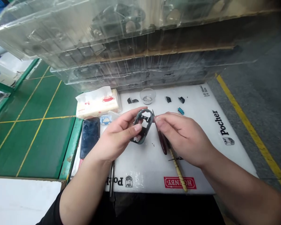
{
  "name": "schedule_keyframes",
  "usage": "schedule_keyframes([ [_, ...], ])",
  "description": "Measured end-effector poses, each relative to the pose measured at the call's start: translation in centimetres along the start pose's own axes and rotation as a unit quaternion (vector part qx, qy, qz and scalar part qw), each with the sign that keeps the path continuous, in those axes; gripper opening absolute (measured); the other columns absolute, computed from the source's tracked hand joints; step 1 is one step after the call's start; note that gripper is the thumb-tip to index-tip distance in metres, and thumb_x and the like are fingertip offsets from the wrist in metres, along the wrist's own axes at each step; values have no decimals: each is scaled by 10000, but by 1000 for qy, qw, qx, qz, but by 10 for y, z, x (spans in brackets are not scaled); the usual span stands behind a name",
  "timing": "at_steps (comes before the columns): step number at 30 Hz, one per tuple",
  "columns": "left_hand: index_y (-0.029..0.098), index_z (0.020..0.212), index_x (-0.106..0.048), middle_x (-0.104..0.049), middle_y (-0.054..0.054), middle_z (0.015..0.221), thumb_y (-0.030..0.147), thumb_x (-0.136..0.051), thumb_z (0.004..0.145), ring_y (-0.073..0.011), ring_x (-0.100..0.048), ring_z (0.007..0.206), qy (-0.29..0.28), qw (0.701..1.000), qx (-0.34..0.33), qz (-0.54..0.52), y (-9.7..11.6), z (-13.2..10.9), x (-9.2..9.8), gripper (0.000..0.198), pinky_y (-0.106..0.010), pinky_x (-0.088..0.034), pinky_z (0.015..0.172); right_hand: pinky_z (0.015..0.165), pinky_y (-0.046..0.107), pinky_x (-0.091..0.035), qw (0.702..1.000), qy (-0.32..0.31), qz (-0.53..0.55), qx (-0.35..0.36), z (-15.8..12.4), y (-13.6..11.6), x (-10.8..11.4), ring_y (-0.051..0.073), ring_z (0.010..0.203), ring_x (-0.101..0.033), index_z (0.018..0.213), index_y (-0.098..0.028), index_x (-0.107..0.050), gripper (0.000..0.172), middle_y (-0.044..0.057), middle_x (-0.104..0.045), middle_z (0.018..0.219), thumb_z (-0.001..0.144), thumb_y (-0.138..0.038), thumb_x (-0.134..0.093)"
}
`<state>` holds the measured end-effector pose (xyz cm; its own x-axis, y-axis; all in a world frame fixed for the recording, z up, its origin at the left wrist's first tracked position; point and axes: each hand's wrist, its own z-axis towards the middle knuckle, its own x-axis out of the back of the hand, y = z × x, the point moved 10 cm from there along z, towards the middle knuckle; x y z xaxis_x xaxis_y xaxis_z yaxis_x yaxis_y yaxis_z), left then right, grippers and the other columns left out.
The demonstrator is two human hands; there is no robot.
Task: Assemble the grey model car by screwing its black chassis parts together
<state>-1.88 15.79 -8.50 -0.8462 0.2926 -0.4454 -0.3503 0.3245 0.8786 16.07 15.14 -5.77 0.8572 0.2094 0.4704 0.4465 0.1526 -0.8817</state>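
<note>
My left hand (118, 131) grips a dark oval frame-shaped part (142, 125) with cut-out openings, held upright just above the white mat (145, 175). My right hand (182, 137) meets its top edge, pinching a slim dark-red-handled tool (162, 142) whose thin tip shows beside the part. Below my right hand lies a tool with a twisted yellow handle (178, 171). Several small black pieces (168, 99) and a blue piece (180, 111) rest on the far mat, near a small clear cup (147, 96).
A tissue pack (98, 103) and a phone (89, 138) lie at the mat's left side, with a metal rod tool (111, 178) near the front. Plastic-wrapped stacked boxes (131, 47) rise behind. Green benchtop (32, 125) lies left, grey floor (255, 118) right.
</note>
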Motion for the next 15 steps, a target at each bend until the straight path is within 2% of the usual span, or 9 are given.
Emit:
schedule_keyframes([
  [3,276,1467,-873,-804,-47,1151,213,-1017,989,-134,-745,890,-41,999,-11,4,-5,1,-3,503,-204,-646,747,607,351,-563,985,-37,148,-81,-1,14,-11,205,645,-712,1091,-259,-852,434,-5,-774,803,1153,-678,-759],
  [6,270,1464,-852,-810,-36,1113,158,-1029,966,-137,-794,864,-71,997,-3,-1,-9,0,-5,540,-226,-702,770,477,338,-516,964,-60,221,-137,-2,24,-21,196,528,-655,1017,-257,-810,506,-32,-698,710,1041,-759,-868],
  [10,250,1445,-825,-811,-29,1089,134,-1026,962,-156,-835,862,-80,997,11,-3,-8,-2,-7,536,-273,-756,797,465,329,-528,953,-85,251,-147,0,26,-24,195,523,-656,937,-260,-755,553,-33,-659,685,1002,-791,-894],
  [15,222,1401,-810,-796,-20,1073,137,-1035,950,-166,-854,809,-85,996,20,-16,-9,-1,-9,511,-301,-782,776,492,306,-524,952,-102,254,-134,1,24,-23,169,548,-630,920,-255,-707,552,-40,-628,700,1042,-769,-865],
])
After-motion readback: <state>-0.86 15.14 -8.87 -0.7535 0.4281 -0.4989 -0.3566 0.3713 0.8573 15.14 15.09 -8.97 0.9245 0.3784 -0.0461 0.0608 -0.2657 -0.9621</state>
